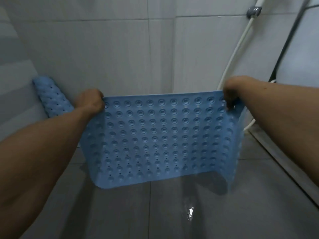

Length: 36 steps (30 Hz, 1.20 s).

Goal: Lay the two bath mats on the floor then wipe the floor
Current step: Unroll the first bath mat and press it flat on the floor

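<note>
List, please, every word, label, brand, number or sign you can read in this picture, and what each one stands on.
None: no readable text shows anywhere.
Held bath mat: only suction cups and holes, no print.
Rolled bath mat against the wall: no label visible.
Wall tiles, shower hose and floor: unmarked.

Two blue bath mats on show: one spread mat [162, 140] across the centre of the frame, suction cups facing the camera, and one rolled mat [53, 97] propped at the left against the wall. Two hands up: left hand [90, 101] at the spread mat's upper left corner, right hand [232, 94] at its upper right corner. One white hose [236, 49] running down the upper right. One grey bracket [253, 11] at the top right. One bright glare patch [189, 213] on the dark floor tiles, lower centre.
</note>
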Each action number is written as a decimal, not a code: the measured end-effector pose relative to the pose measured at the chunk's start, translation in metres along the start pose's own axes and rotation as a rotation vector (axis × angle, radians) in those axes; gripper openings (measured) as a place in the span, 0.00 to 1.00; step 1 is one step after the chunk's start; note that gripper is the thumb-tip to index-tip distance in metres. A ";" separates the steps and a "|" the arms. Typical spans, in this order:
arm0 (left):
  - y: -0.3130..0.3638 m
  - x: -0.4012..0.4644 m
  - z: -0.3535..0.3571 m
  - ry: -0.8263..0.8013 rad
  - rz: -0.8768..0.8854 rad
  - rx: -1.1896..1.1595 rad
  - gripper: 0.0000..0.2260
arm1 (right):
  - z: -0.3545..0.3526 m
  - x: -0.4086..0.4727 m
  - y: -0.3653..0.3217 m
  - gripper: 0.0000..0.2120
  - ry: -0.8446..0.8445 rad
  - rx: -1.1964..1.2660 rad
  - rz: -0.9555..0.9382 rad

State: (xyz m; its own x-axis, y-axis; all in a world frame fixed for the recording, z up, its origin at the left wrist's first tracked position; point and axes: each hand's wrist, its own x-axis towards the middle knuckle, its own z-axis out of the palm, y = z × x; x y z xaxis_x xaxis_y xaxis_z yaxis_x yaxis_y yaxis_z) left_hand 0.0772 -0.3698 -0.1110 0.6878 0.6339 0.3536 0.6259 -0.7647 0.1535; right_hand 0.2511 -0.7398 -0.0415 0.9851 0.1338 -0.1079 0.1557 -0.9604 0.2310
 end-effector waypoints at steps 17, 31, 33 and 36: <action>-0.045 -0.059 0.040 0.272 0.170 -0.414 0.11 | 0.111 0.016 0.064 0.08 0.644 0.512 -0.363; -0.094 -0.200 0.151 -0.797 0.583 0.203 0.13 | 0.274 -0.043 0.041 0.14 -0.322 -0.185 -0.661; -0.101 -0.201 0.154 -0.882 0.565 0.198 0.14 | 0.283 -0.044 0.038 0.13 -0.418 -0.212 -0.650; -0.102 -0.191 0.157 -1.028 0.541 0.249 0.21 | 0.287 -0.051 0.023 0.11 -0.486 -0.227 -0.625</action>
State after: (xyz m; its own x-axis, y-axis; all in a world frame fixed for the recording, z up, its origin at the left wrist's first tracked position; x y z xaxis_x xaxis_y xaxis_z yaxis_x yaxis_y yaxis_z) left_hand -0.0603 -0.3946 -0.3393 0.7862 0.1181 -0.6066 0.1394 -0.9902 -0.0120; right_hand 0.1835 -0.8390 -0.3077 0.5786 0.4565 -0.6759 0.7272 -0.6639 0.1742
